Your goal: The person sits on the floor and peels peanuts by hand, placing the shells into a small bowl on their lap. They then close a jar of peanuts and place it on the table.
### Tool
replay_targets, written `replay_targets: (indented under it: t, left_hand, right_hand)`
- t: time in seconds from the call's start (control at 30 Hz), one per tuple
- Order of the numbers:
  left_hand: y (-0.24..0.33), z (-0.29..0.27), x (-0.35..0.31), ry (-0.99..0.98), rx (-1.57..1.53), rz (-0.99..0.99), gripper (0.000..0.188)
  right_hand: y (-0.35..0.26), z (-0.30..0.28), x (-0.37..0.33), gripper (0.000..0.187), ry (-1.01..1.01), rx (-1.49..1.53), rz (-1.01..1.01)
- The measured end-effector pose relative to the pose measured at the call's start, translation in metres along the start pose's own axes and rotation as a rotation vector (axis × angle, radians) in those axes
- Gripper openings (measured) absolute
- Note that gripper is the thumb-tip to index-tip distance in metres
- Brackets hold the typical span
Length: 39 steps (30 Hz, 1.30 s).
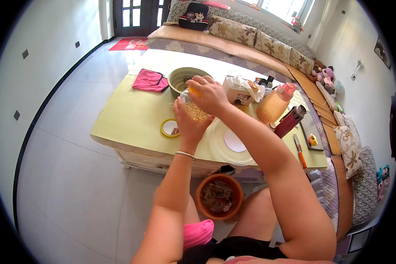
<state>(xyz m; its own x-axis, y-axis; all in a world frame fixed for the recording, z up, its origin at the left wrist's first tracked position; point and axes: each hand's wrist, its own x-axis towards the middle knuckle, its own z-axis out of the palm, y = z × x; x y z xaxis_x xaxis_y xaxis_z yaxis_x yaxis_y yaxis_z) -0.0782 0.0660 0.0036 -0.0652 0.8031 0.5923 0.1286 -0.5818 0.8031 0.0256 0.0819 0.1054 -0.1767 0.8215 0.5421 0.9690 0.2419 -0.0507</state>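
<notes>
My left hand (189,126) wraps round the near side of a clear jar (195,111) filled with small beige beans or nuts, too small to name surely. On top of it, my right hand (210,96) closes over a yellow-orange lid (193,91). The jar is held above the table, just in front of a grey-green plastic basket (175,82). Beside my left hand lies a small round mirror (170,127) with a yellow rim. A clear round plate (216,147) with a white disc at its middle sits under my right forearm.
On the pale yellow table (119,116) are a pink cloth (148,81), tissue box (238,93), orange bottle (269,107), dark red thermos (290,121) and orange-handled knife (300,154). A brown waste bin (201,207) stands between my legs. Behind is a long cushioned sofa (226,44).
</notes>
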Motion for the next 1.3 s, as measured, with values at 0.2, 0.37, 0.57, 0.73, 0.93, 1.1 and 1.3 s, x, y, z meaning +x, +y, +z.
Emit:
replay_targets:
  t: [0.2,0.37,0.57,0.73,0.93,1.1,1.3]
  left_hand:
    - [0.0,0.007,-0.002,0.001,0.024,0.013,0.124]
    - [-0.002,-0.003,0.0,0.025,0.062,0.019,0.123]
    - [-0.002,0.003,-0.004,0.022,0.06,0.039,0.123]
    - [0.002,0.005,-0.002,0.015,0.117,0.04,0.12]
    - [-0.015,0.001,-0.001,-0.159,-0.087,-0.044,0.11]
    - [-0.017,0.011,-0.017,-0.134,0.186,0.116,0.119]
    - [-0.018,0.031,-0.034,0.029,0.235,0.019,0.113]
  right_hand:
    - [-0.034,0.003,0.017,0.066,-0.206,-0.231,0.403]
    - [-0.006,-0.072,0.043,0.103,-0.807,0.002,0.276]
    - [0.003,-0.081,0.064,0.108,-0.97,-0.037,0.512]
    - [0.009,-0.063,0.048,0.106,-0.774,0.022,0.145]
    - [0.004,-0.062,0.066,0.115,-1.006,-0.138,0.393]
    - [0.046,-0.045,0.032,0.111,-0.634,0.061,0.371]
    - [0.052,-0.088,0.019,0.099,-0.314,0.035,0.313]
